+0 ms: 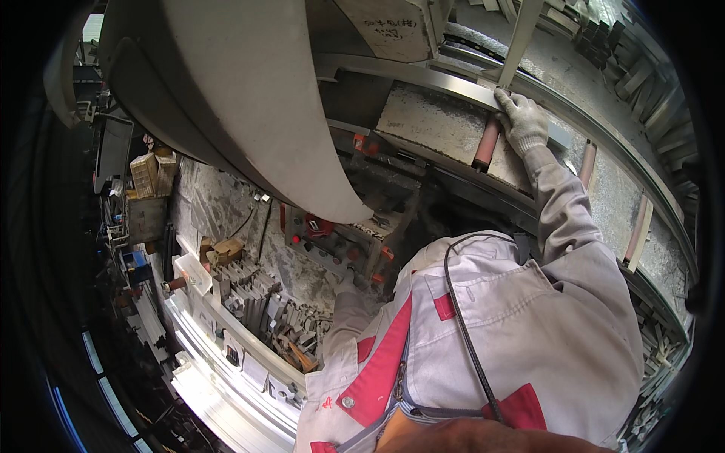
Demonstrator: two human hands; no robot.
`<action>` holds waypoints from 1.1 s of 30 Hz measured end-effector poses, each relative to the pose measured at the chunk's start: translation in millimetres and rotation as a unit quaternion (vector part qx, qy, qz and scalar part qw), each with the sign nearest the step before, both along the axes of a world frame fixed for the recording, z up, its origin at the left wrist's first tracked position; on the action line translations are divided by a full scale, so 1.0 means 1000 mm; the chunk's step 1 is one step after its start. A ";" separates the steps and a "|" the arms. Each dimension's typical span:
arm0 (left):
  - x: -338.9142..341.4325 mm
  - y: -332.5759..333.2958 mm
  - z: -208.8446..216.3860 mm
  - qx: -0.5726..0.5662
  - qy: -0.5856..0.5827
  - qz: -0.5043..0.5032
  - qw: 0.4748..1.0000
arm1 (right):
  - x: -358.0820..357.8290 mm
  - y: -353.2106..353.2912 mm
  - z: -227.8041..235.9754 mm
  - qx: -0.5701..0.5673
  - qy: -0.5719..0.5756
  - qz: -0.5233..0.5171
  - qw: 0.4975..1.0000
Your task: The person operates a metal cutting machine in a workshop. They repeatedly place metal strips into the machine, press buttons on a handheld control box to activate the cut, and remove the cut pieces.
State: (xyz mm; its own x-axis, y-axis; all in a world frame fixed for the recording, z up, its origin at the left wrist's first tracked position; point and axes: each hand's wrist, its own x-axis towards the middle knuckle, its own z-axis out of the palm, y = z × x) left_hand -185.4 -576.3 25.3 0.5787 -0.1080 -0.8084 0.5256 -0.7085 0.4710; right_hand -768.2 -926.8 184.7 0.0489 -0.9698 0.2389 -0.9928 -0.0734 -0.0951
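The gloved right hand lies over a long metal bar, near the upper end of a red roller, its fingers slightly parted across the bar; I cannot tell whether the thumb pinches it. The left hand is low beside the control panel, fingers too small and shaded to read. Good handling here likely means light, even pressure, with fingertips clear of the roller
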 end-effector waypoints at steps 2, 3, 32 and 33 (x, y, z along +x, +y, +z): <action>0.001 0.006 0.000 -0.020 0.046 -0.003 0.999 | 0.000 0.000 0.000 -0.004 -0.006 0.000 1.000; 0.000 0.009 0.002 -0.024 0.065 0.004 0.998 | 0.000 0.000 0.000 -0.008 -0.008 0.001 1.000; -0.031 -0.002 0.053 -0.043 0.023 -0.046 0.998 | 0.004 0.000 0.007 0.021 -0.024 -0.015 0.999; -0.032 -0.003 0.054 -0.040 0.023 -0.043 0.998 | 0.005 0.000 0.007 0.020 -0.021 -0.018 0.999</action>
State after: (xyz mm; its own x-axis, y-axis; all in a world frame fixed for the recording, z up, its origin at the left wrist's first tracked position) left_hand -217.1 -579.6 79.5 0.5269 -0.2207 -0.8208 0.4865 -0.7135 0.5042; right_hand -763.6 -926.4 191.6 0.0053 -0.9797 0.2006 -0.9896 -0.0340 -0.1396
